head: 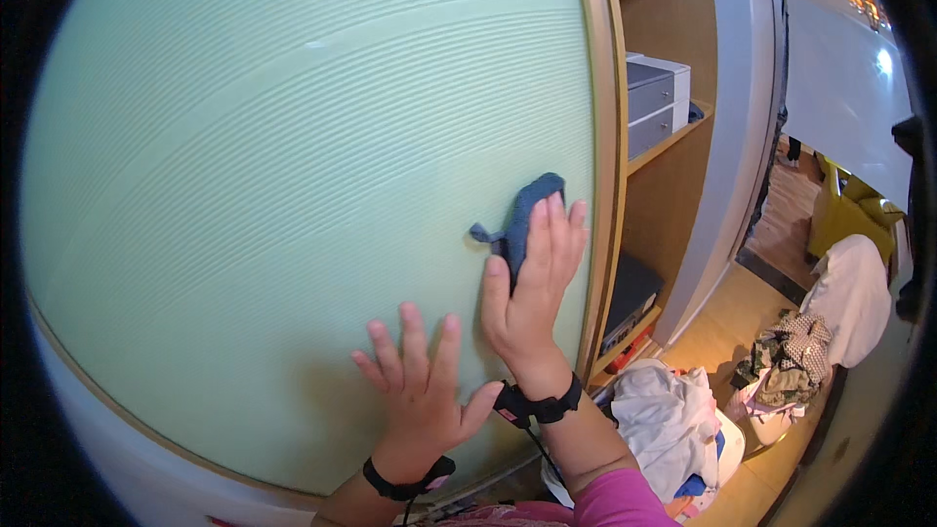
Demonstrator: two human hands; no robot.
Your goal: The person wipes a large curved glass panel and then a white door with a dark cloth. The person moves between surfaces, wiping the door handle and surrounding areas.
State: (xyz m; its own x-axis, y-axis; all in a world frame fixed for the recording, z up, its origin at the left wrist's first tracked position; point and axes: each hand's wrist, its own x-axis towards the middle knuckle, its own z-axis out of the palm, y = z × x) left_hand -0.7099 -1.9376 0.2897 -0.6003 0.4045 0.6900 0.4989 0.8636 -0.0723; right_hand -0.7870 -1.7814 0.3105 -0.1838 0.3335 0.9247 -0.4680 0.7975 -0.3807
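Note:
My right hand (538,271) presses a folded dark blue cloth (525,216) against a pale green ribbed sliding door panel (278,183), near the panel's gold-coloured frame (604,161). A narrow end of the cloth sticks out to the left of my thumb. My left hand (421,373) is lower and to the left, fingers spread over the same panel, with nothing in it. Both wrists wear black straps with small devices and cables.
Right of the frame is a wooden shelf unit (666,139) holding a grey and white drawer box (659,99) and a dark box (631,289). White cloth (662,424) lies heaped on a chair below; farther right, another chair bears piled clothes (787,359).

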